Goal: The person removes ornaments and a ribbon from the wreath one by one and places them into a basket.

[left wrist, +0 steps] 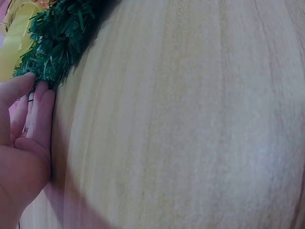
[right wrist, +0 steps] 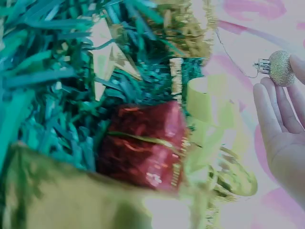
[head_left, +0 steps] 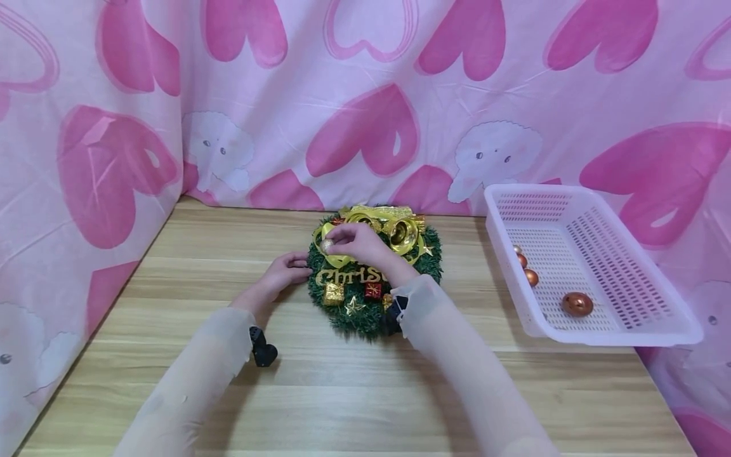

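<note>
A green Christmas wreath (head_left: 368, 320) lies on the table, decorated with gold ribbon, gift boxes, stars and gold lettering, partly covered by my right arm. Over its upper left, my right hand (head_left: 360, 244) pinches a small glittery gold bauble (right wrist: 282, 68) between thumb and fingers. A thin thread loops from the bauble's cap in the right wrist view. At the wreath's left edge, my left hand (head_left: 283, 271) holds the outer greenery (left wrist: 59, 43) between thumb and fingers. A red gift box (right wrist: 143, 143) and a gold star (right wrist: 110, 57) show close up in the right wrist view.
To the right stands a white perforated plastic basket (head_left: 665, 298). Inside it are a large copper bauble (head_left: 577, 304) and several smaller ones along the left wall. A pink heart-patterned cloth (head_left: 365, 127) hangs behind the wooden table (head_left: 320, 400) and at both sides.
</note>
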The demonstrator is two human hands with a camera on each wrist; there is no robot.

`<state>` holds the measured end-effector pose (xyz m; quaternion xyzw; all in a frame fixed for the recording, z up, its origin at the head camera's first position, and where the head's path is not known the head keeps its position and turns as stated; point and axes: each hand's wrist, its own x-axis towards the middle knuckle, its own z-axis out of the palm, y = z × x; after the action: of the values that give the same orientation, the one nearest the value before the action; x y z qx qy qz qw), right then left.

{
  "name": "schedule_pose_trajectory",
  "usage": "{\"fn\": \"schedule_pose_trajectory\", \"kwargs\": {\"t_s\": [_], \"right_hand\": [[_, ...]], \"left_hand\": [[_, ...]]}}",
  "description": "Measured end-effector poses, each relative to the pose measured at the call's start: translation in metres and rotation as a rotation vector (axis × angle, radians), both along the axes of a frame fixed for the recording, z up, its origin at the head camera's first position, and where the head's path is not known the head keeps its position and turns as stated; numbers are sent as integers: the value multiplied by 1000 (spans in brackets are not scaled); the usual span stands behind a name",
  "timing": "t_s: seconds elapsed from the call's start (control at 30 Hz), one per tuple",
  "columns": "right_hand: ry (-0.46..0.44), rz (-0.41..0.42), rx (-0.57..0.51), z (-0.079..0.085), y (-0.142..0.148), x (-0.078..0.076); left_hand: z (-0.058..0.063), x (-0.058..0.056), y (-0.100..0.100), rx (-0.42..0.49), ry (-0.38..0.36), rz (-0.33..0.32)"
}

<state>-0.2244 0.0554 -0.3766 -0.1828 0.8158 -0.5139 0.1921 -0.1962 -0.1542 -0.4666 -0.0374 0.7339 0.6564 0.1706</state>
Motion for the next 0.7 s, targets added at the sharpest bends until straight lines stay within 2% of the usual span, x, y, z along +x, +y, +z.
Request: {"fn": "schedule_pose_trajectory", "kwargs": {"t_s": [0.2,0.5,0.7], "right_hand": [[11,-6,-42,12,6,5],[25,-1,-49,25,22,10],[-9,-31,-53,36,37,13]], "left_hand": [[-3,0,-1,17,-1,9],[-3,-1,-2,20,-8,5],[-3,-1,-3,11,-6,3]]}}
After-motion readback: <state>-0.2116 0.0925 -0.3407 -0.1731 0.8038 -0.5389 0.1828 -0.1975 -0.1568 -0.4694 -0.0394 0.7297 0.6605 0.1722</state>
